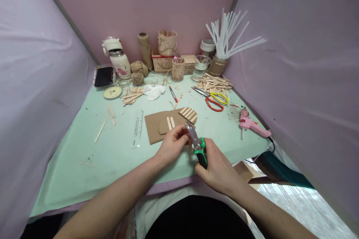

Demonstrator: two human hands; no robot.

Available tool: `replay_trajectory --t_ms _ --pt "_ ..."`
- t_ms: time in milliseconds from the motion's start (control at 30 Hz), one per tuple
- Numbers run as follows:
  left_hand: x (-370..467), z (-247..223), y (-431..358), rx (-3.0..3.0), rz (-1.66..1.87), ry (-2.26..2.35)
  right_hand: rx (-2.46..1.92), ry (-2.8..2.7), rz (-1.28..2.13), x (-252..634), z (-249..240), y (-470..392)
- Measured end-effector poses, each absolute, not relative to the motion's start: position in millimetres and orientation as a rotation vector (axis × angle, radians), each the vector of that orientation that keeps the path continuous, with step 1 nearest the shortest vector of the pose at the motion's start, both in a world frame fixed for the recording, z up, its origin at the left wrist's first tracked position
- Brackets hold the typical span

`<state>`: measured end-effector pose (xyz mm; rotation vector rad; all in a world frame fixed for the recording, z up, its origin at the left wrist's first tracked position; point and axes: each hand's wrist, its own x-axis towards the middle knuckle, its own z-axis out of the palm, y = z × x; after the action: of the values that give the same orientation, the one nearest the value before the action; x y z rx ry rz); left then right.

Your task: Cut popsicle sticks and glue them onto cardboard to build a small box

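My right hand is wrapped round the green and black handles of a pair of pruning shears, blades pointing up and away. Close beside the blades, my left hand is closed in a pinch; whatever lies between its fingertips is mostly hidden. Just beyond my hands lies a brown cardboard sheet. On it rest a smaller rounded cardboard piece with two pale craft sticks, and a rounded cardboard piece striped with sticks.
A clear ruler lies left of the cardboard. To the right are scissors and a pink glue gun. Craft sticks, twine balls, a water cup, a white bottle and a jar of glue sticks line the back.
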<state>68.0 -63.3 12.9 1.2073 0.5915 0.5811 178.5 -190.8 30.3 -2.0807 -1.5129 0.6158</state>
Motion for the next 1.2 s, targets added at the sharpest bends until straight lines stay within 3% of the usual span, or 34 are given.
replay_trajectory --t_ms 500,833,1200 --pt "66.8 11.0 -62.6 1.272 0.549 0.598 -2.136 -1.529 0.670 180.9 32.9 -193.6" --pt "67.5 16.5 -61.1 1.293 0.497 0.621 -1.885 -1.371 1.009 203.8 50.1 -197.8" --pt "66.2 22.1 -63.1 1.382 0.461 0.537 -2.108 -1.609 0.839 208.1 57.6 -201.4"
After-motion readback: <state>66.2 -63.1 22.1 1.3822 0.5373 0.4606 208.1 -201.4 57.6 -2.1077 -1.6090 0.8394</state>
